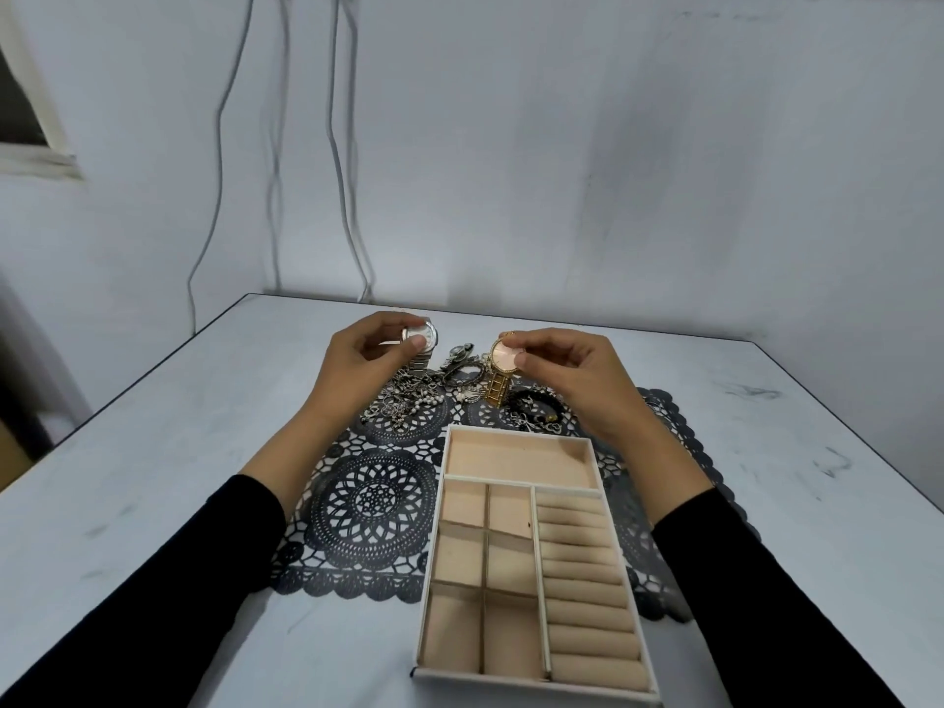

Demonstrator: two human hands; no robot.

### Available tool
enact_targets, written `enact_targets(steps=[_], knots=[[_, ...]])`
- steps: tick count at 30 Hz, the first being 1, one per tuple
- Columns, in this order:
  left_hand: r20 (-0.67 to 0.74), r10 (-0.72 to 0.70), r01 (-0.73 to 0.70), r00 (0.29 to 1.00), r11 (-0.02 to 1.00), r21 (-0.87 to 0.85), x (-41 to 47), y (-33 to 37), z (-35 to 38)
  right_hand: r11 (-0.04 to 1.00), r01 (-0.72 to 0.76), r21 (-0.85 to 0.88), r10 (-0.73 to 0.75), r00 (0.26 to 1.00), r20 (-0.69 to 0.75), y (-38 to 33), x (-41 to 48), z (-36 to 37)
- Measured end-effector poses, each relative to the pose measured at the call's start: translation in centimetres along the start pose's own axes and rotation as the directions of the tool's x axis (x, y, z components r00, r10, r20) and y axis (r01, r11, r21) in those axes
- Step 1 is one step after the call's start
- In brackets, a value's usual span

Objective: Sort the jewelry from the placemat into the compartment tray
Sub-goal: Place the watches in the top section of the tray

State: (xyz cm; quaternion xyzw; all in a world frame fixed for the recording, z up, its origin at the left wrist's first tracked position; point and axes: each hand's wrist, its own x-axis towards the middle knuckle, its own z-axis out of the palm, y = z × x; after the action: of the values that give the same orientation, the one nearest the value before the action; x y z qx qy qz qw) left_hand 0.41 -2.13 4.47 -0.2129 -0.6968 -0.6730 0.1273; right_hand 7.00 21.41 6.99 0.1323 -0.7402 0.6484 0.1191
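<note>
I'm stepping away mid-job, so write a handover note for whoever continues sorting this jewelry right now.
Left hand: pinches the silver metal-band wristwatch.
Right hand: pinches the gold pink-dial wristwatch.
The tangled silver jewelry pile and the black bracelet lie at the far end of the black lace placemat.
Beige compartment tray: no jewelry visible inside.
Done: nothing sorted yet.
Left: both watches, then the rest.
</note>
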Motion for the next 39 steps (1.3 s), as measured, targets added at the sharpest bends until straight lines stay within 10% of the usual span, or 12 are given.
enact_targets(steps=[39], knots=[[0.043,-0.091,0.09,0.995,0.996,0.011,-5.3,1.1,0.0,0.972,-0.216,0.094,0.188,0.953,0.238,2.7,-2.3,3.5]])
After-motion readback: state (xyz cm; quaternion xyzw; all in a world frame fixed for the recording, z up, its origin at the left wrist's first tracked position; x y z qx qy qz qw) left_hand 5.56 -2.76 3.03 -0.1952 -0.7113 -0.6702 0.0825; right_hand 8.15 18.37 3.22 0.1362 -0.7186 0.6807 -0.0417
